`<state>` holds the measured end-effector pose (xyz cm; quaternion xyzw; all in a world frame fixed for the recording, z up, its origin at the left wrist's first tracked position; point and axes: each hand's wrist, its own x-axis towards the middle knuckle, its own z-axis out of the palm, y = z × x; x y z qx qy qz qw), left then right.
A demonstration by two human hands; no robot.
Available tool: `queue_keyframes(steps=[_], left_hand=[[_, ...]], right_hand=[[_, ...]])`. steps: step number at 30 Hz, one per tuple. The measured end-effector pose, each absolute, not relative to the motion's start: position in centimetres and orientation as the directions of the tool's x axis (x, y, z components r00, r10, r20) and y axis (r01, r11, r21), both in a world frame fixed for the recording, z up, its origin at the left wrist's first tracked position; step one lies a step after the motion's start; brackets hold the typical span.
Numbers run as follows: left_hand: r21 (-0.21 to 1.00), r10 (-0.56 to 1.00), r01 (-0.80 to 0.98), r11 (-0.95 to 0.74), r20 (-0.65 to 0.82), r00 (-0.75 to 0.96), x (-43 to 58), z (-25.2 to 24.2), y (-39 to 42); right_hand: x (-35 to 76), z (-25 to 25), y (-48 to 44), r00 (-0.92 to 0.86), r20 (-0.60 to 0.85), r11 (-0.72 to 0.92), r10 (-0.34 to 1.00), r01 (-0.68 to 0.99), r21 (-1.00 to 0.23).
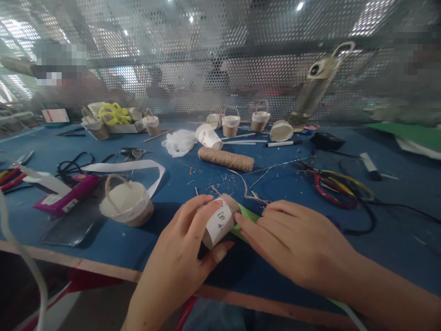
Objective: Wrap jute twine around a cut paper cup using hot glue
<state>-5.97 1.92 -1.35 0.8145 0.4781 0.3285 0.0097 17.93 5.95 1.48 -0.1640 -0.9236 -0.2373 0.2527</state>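
Note:
My left hand (pixel 186 239) is wrapped round a small paper cup (pixel 218 225), tilted on its side, with a printed white wall and brown twine wound round its far end. With bent fingers, my right hand (pixel 292 234) reaches in from the right, its index fingertip pressing on the wound twine (pixel 231 204). A loose twine strand (pixel 245 186) runs from the twine roll (pixel 225 159) to behind my right hand's fingers. Under that hand shows a flat green thing (pixel 250 215), mostly hidden. Left of my left hand stands a twine-wrapped mini basket (pixel 127 202) with a handle.
A purple-and-white glue gun (pixel 65 195) lies at left beside a clear tray (pixel 70 230). Several small baskets (pixel 230 125) stand along the perforated screen (pixel 193 69). Red-and-yellow-handled pliers (pixel 336 191) and cables lie right. A bottle (pixel 315 87) stands behind.

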Motion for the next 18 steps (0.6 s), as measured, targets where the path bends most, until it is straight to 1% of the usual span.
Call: queue_keyframes(steps=[4, 8, 12, 18], left_hand=[[0.328, 0.789, 0.765, -0.554, 0.501, 0.356, -6.0, -1.42, 1.97], [0.342, 0.794, 0.763, -0.549, 0.498, 0.349, -6.02, -1.51, 2.0], [0.349, 0.798, 0.763, -0.545, 0.497, 0.342, -6.0, -1.58, 1.96], [0.348, 0.803, 0.771, -0.533, 0.496, 0.331, -6.02, -1.65, 1.94]], right_hand=[[18.13, 1.03, 5.95, -0.828, 0.513, 0.822, 0.226, 0.445, 0.355], [18.18, 0.67, 5.81, -0.809, 0.527, 0.812, 0.259, 0.478, 0.334], [18.16, 0.68, 5.64, -0.792, 0.555, 0.813, 0.255, 0.486, 0.32], [17.87, 0.84, 5.52, -0.769, 0.596, 0.857, 0.231, 0.451, 0.249]])
